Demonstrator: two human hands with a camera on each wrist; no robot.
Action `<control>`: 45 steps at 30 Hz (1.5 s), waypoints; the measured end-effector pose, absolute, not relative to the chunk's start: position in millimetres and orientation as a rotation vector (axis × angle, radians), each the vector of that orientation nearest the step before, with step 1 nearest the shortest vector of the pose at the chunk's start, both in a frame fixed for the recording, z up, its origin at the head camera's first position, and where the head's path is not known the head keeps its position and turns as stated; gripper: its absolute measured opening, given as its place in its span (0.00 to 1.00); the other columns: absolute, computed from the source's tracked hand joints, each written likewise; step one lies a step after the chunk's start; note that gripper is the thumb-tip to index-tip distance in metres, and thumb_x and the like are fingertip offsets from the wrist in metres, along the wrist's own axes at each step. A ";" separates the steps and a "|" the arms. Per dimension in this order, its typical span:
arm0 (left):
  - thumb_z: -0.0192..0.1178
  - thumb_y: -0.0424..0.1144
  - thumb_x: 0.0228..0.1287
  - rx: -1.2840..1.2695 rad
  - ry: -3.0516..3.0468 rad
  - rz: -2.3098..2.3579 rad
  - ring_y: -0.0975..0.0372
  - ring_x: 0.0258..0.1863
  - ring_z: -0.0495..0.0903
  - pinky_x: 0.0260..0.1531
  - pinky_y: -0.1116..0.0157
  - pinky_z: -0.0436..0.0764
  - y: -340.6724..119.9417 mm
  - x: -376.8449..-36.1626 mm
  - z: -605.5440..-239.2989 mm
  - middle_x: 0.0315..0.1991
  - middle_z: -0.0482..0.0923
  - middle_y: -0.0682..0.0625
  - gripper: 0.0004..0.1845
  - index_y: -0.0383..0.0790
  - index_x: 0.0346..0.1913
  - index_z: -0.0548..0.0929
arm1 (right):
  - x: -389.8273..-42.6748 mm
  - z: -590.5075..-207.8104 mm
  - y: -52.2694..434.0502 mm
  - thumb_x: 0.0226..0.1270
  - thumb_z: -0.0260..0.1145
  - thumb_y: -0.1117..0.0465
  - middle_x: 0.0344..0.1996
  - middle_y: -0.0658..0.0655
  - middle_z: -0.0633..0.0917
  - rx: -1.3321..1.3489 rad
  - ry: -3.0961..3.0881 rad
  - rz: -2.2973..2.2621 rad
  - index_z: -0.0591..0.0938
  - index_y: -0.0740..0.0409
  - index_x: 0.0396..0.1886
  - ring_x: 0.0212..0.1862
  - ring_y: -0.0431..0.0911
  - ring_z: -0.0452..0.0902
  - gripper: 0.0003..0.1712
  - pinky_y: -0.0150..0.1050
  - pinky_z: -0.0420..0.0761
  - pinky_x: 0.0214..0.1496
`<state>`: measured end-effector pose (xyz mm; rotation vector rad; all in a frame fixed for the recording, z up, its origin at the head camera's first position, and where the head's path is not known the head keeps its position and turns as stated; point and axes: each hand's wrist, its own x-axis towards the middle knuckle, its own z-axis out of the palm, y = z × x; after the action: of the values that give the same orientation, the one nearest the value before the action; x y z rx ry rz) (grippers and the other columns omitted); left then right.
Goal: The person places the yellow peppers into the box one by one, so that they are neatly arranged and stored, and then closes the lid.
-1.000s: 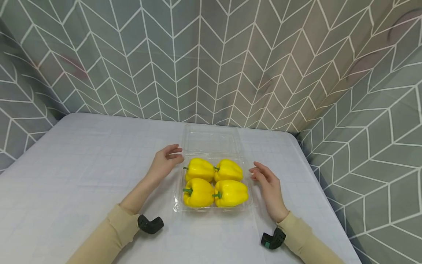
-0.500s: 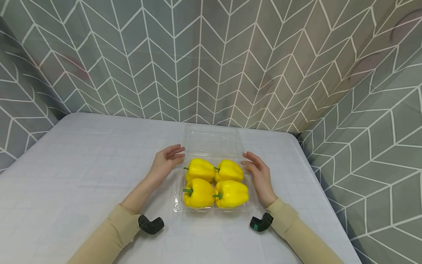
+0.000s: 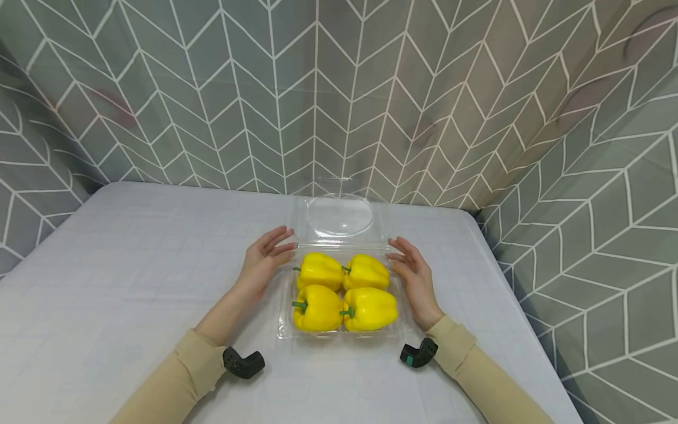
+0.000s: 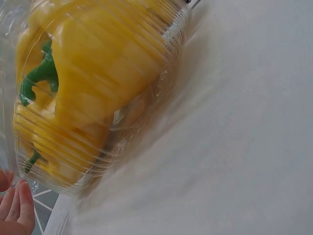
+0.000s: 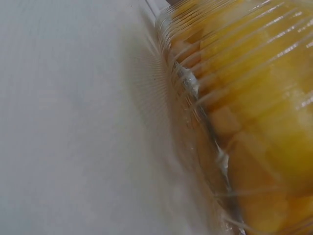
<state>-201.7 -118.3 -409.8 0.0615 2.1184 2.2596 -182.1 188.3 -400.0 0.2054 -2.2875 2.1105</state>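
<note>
A clear plastic clamshell tray [image 3: 284, 331] sits on the table and holds several yellow bell peppers [image 3: 318, 270] with green stems. Its hinged lid [image 3: 339, 215] stands tilted up behind the tray. My left hand [image 3: 275, 247] lies at the lid's left edge with straight fingers. On the other side my right hand [image 3: 401, 254] touches the lid's right edge, fingers also straight. The left wrist view shows the peppers [image 4: 98, 73] through the ribbed tray wall and my fingertips [image 4: 17, 210] in the corner. Blurred peppers [image 5: 264, 98] fill the right wrist view.
A white cloth covers the table [image 3: 132, 265]. Grey chevron-patterned curtains [image 3: 212, 88] close in the back and both sides. The table's right edge [image 3: 511, 306] runs close to my right arm. Black wrist cameras [image 3: 242, 362] sit at both cuffs.
My right hand moved from beside the tray forward to the lid's right edge. The lid rose from lying flat to tilted up. The left hand barely shifted.
</note>
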 end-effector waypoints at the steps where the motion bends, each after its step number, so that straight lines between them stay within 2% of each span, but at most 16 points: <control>1: 0.55 0.28 0.64 0.052 2.108 2.274 0.54 0.60 0.72 0.51 0.74 0.75 -118.0 -201.6 -409.5 0.67 0.65 0.46 0.32 0.41 0.70 0.59 | -181.8 -399.9 188.4 0.71 0.48 0.70 0.67 0.57 0.65 0.216 -2.276 2.111 0.58 0.54 0.71 0.61 0.51 0.66 0.30 0.29 0.72 0.57; 7: 0.55 0.26 0.64 0.057 2.054 2.326 0.53 0.59 0.72 0.50 0.73 0.76 -117.1 -201.8 -409.4 0.66 0.64 0.44 0.32 0.43 0.69 0.60 | -181.9 -402.0 190.0 0.70 0.49 0.72 0.67 0.60 0.65 0.276 -2.197 2.140 0.58 0.55 0.71 0.60 0.53 0.66 0.30 0.29 0.72 0.56; 13: 0.55 0.25 0.63 0.089 2.033 2.354 0.50 0.59 0.72 0.50 0.71 0.77 -116.5 -201.3 -410.0 0.65 0.63 0.40 0.31 0.41 0.68 0.63 | -181.8 -403.0 190.6 0.70 0.49 0.72 0.66 0.61 0.66 0.283 -2.181 2.136 0.59 0.55 0.70 0.59 0.52 0.67 0.30 0.29 0.72 0.56; 20: 0.54 0.25 0.64 0.085 2.050 2.350 0.50 0.58 0.73 0.49 0.71 0.78 -116.2 -200.8 -409.9 0.63 0.65 0.40 0.29 0.38 0.68 0.63 | -181.3 -403.6 190.6 0.70 0.49 0.72 0.65 0.61 0.66 0.280 -2.178 2.139 0.57 0.58 0.71 0.60 0.54 0.67 0.31 0.28 0.71 0.56; 27: 0.54 0.25 0.64 0.088 2.050 2.363 0.51 0.58 0.73 0.50 0.71 0.78 -116.9 -199.8 -410.2 0.62 0.66 0.38 0.27 0.34 0.65 0.64 | -181.2 -404.0 190.6 0.71 0.49 0.71 0.64 0.60 0.67 0.280 -2.216 2.101 0.57 0.52 0.72 0.58 0.53 0.67 0.32 0.29 0.73 0.53; 35: 0.56 0.27 0.63 0.076 2.098 2.352 0.54 0.55 0.76 0.51 0.71 0.77 -116.6 -199.7 -411.3 0.54 0.73 0.42 0.17 0.34 0.55 0.71 | -185.1 -409.8 192.3 0.71 0.49 0.71 0.62 0.61 0.69 0.280 -2.183 2.104 0.60 0.56 0.70 0.57 0.57 0.67 0.29 0.31 0.75 0.51; 40: 0.55 0.26 0.63 0.102 2.112 2.351 0.57 0.51 0.77 0.50 0.71 0.78 -117.7 -201.0 -412.6 0.50 0.77 0.45 0.13 0.32 0.50 0.72 | -192.8 -425.1 197.9 0.71 0.53 0.67 0.61 0.58 0.71 0.286 -2.136 2.096 0.65 0.56 0.66 0.55 0.52 0.71 0.25 0.32 0.76 0.51; 45: 0.56 0.26 0.63 0.091 2.126 2.327 0.58 0.50 0.78 0.50 0.71 0.78 -118.4 -201.0 -412.0 0.49 0.77 0.45 0.10 0.32 0.46 0.72 | -191.9 -424.6 199.9 0.71 0.53 0.65 0.58 0.61 0.74 0.300 -2.123 2.050 0.69 0.61 0.62 0.53 0.51 0.72 0.21 0.34 0.77 0.51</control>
<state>-201.0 -118.4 -412.0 0.0910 2.1262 2.3272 -191.9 199.9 -424.6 0.2999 -2.1228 2.0497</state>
